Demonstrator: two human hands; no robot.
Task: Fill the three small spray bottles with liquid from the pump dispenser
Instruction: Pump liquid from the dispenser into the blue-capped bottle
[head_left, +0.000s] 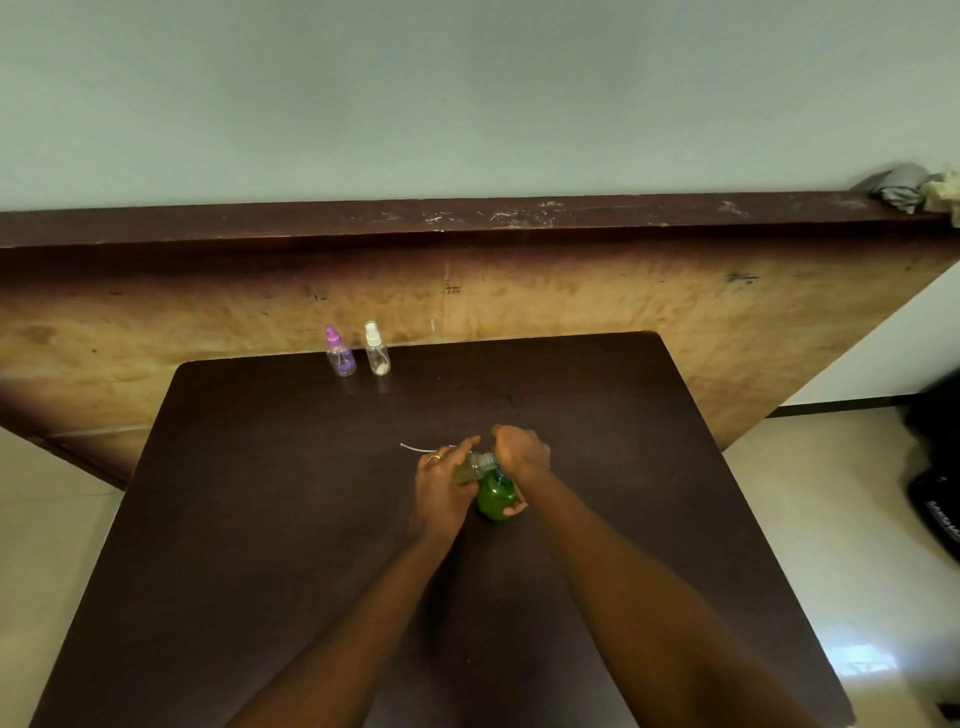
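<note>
A green pump dispenser stands near the middle of the dark table. My right hand sits on top of its pump head, fingers curled down. My left hand holds a small clear spray bottle without its cap, tilted with its open neck against the dispenser's nozzle; some greenish liquid shows inside. A thin white dip tube lies on the table just behind my left hand. At the table's far edge stand a purple-capped spray bottle and a white-capped spray bottle, both upright and capped.
A large wooden board leans against the wall behind the table. Grey cloth rests on its top right corner. Dark bags sit on the tiled floor to the right.
</note>
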